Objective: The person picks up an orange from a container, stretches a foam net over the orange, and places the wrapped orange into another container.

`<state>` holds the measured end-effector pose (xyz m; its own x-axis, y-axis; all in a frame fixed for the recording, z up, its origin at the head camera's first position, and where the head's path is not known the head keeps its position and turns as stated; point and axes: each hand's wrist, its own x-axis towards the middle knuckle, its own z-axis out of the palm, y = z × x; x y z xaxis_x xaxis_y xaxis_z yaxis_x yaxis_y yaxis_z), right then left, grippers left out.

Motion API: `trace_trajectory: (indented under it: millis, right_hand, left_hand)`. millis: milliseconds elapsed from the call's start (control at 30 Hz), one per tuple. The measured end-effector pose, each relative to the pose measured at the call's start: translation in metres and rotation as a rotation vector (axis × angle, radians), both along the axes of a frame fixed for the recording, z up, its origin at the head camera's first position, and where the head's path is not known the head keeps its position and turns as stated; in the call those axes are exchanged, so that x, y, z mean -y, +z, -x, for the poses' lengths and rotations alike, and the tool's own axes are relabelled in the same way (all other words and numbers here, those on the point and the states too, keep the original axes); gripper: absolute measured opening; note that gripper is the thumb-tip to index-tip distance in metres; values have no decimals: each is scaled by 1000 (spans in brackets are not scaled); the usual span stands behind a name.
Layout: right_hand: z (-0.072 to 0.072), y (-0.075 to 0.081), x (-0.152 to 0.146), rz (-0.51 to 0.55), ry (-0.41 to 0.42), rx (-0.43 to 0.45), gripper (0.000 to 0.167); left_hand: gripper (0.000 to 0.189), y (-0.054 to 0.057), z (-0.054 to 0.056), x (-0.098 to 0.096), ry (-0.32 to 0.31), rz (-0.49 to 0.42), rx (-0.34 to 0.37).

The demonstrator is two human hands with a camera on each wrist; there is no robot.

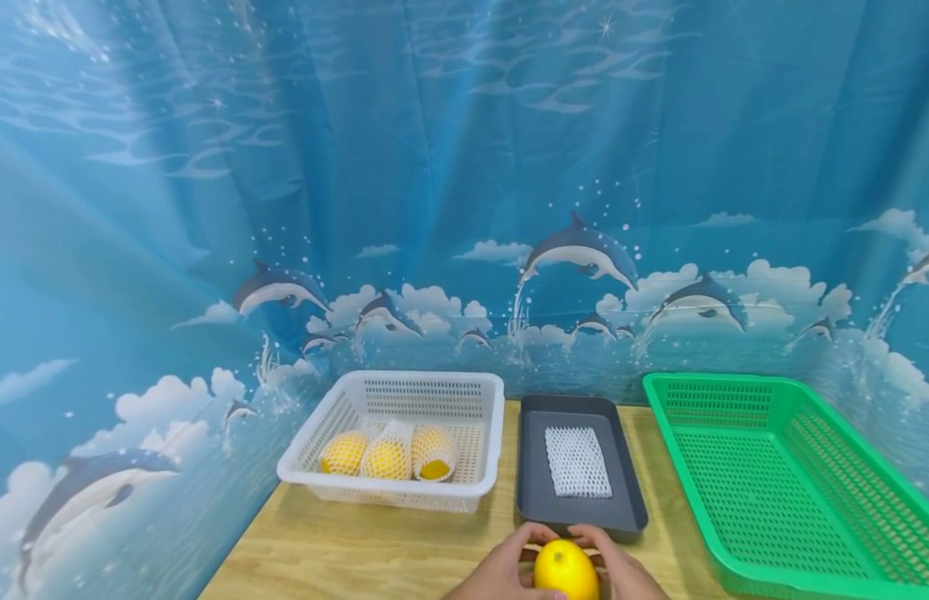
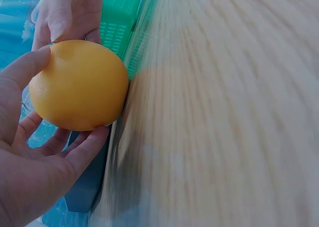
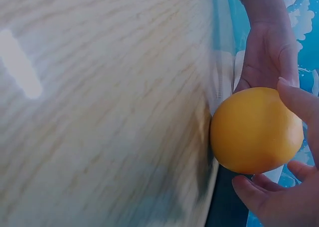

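Note:
A bare yellow-orange fruit, an orange by its look (image 1: 566,570), is held up between both hands, in front of the dark tray. My left hand (image 2: 45,152) grips its left side, thumb on top and curved fingers underneath. From the other side my right hand (image 3: 284,197) holds it, thumb against the peel and fingers bent close below. Just beyond the hands, a white foam net sleeve (image 1: 578,462) lies flat in the dark grey tray (image 1: 535,508). Parts of the fingers are hidden behind the fruit in the head view.
To the left, a white basket (image 1: 488,417) holds yellow fruits in foam nets (image 1: 387,458). A large green basket (image 1: 764,492) stands on the right. Everything rests on a wooden table (image 1: 314,542), with a blue dolphin-print curtain (image 1: 449,208) behind it.

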<state>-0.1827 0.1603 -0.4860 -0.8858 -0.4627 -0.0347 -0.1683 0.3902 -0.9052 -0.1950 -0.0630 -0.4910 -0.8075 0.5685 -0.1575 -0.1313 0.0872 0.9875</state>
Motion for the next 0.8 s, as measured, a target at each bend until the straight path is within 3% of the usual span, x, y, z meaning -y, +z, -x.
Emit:
trace_trajectory:
  millis: [233, 433, 633, 800]
  right_hand:
    - [-1, 11, -2, 0, 13, -36, 83]
    - [-2, 38, -4, 11, -59, -100, 83]
    - [12, 70, 1, -64, -200, -273, 81]
    - [26, 84, 5, -120, -232, -358, 84]
  left_hand:
    - [48, 0, -2, 1, -11, -17, -65]
    - [47, 0, -2, 1, -23, -23, -119]
    - [48, 0, -1, 2, -26, -13, -52]
    - [49, 0, 0, 3, -38, -18, -45]
